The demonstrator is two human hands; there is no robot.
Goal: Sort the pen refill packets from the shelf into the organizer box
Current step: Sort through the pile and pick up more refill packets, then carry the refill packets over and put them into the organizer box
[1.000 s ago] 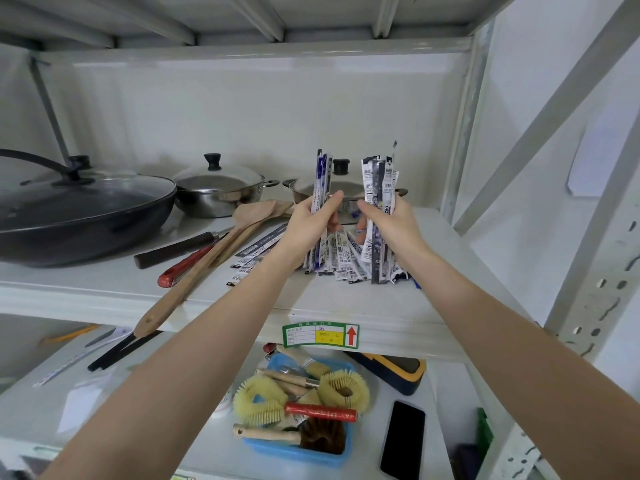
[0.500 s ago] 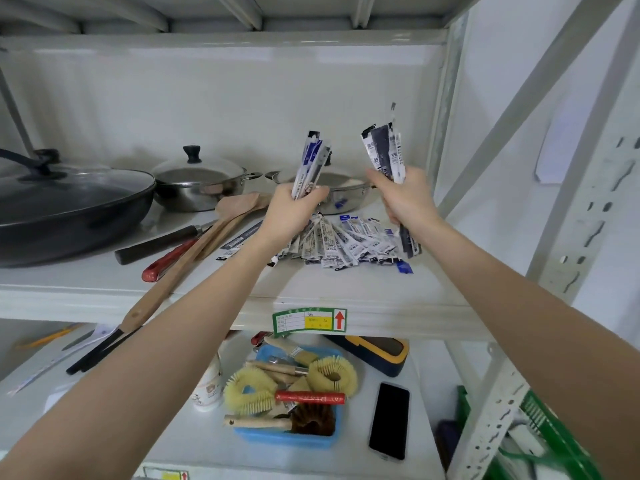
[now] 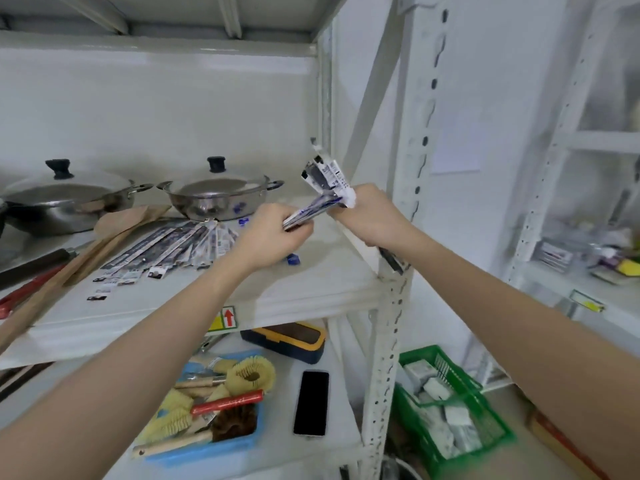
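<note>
Two bundles of pen refill packets are gripped above the shelf (image 3: pixel 322 282): one in the closed left hand (image 3: pixel 273 237), another in the closed right hand (image 3: pixel 372 216). More packets (image 3: pixel 180 249) are fanned beside the steel pot (image 3: pixel 218 197).

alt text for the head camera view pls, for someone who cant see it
Both hands hold pen refill packets over a white shelf: the left hand grips a bundle, the right hand another bundle. More packets lie fanned on the shelf before two lidded steel pots. A blue tray of brushes and a phone sit on the shelf below.
</note>
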